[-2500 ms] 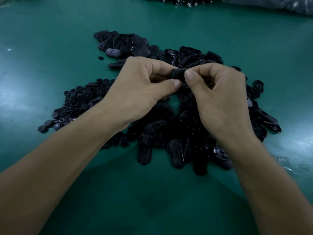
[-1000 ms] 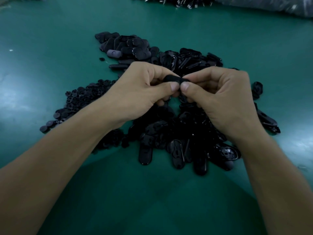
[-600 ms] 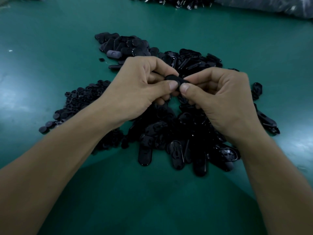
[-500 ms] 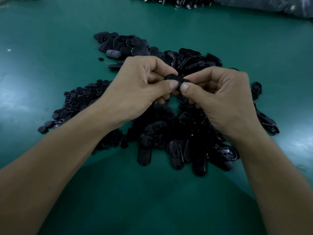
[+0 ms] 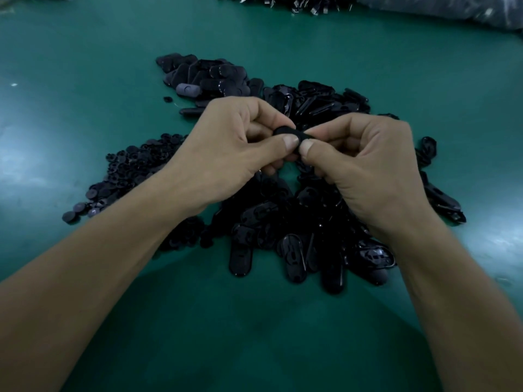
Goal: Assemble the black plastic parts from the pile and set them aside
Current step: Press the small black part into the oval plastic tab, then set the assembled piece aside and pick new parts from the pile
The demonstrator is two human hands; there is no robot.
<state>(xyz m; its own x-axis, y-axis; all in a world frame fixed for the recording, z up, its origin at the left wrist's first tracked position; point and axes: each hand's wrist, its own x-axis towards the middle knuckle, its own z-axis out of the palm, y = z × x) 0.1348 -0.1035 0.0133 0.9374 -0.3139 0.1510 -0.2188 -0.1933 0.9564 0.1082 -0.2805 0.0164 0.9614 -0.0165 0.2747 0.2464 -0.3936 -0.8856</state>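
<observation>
Black plastic part (image 5: 291,133) pinched in our two-handed grip, above the pile (image 5: 283,222) on the table (image 5: 85,80).
Our left hand (image 5: 226,154) and right hand (image 5: 368,165) curl tight round it, thumbs side by side; fingers hide most of it.

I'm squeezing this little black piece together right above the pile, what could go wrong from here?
Slip: the left hand and right hand pinch the black part mostly by thumb tips and fingertips, directly above the loose pile; dropped, it would probably vanish among look-alike pieces.
Mixing: the far group of oval pieces runs into that pile, so anything set aside there may get confused with unassembled parts.
</observation>
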